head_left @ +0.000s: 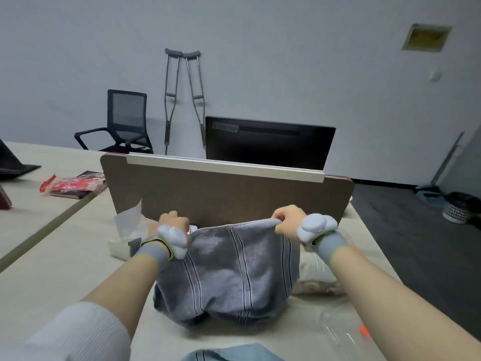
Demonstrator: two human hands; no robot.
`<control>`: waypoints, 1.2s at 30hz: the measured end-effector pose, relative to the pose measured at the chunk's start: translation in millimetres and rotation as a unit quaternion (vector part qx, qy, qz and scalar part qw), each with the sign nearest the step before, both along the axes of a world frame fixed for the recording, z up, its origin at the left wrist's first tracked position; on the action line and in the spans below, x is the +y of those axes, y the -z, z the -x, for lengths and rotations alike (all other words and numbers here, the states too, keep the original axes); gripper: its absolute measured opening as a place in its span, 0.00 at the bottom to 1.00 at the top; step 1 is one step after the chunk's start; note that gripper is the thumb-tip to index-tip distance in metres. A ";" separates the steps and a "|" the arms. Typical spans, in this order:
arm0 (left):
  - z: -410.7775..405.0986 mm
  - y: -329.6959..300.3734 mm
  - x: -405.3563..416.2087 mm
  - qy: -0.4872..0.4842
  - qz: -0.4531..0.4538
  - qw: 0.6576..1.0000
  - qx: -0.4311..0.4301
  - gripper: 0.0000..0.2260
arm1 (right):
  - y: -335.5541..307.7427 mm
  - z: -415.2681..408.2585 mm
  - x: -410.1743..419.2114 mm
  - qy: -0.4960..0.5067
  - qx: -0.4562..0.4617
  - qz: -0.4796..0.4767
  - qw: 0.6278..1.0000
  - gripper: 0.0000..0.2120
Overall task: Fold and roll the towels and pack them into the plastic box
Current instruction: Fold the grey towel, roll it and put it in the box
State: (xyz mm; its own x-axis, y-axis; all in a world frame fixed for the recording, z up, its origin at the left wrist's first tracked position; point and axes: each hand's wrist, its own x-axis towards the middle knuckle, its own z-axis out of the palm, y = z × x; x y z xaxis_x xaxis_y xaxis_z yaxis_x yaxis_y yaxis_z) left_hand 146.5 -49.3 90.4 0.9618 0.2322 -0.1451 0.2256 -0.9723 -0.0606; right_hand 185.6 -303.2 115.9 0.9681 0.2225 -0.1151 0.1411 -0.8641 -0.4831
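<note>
The grey striped towel [234,272] is held up above the beige table [65,277], its top edge stretched level between both hands and its lower part sagging in a bunched fold onto the tabletop. The left hand [173,224] grips the towel's upper left corner with fingers curled round the cloth; the right hand [287,221] pinches the upper right corner, fingers curled over the edge. Each wrist carries a grey band with a white padded device. A clear plastic box [343,332] lies on the table at lower right, near the right forearm, its outline faint; its contents cannot be determined. A light blue cloth [229,355] shows at the bottom edge, in front of the towel. A white and patterned cloth [316,274] lies just right of the towel, partly hidden by it. A tissue box [125,243] sits left of the left hand. Behind the hands stands a brown divider panel [226,194], with a black monitor [269,142] beyond it. A red packet [75,185] rests on a book at far left. An office chair [122,121] and two crutches [182,97] stand by the wall.
</note>
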 end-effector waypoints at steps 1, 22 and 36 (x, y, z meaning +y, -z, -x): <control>-1.4 1.3 -11.6 0.015 0.070 0.997 0.008 0.20 | -2.2 0.3 3.7 -0.001 -0.010 -0.025 1.000 0.11; -13.4 -62.4 -57.1 0.029 0.395 0.881 -0.258 0.08 | 54.9 17.4 34.3 0.085 0.061 -0.245 0.964 0.12; 4.9 -74.4 -35.3 0.013 0.306 0.935 -0.178 0.05 | 36.1 38.7 83.8 0.013 0.127 -0.346 0.930 0.07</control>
State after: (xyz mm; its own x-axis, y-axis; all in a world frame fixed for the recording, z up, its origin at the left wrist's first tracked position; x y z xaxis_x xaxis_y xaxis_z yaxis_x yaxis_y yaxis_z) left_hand 141.6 -84.5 164.8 0.9786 0.1860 0.0879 0.1009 -0.8064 0.5827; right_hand 146.9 -219.4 79.8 0.9355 0.3046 -0.1787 -0.0699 -0.3365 -0.9391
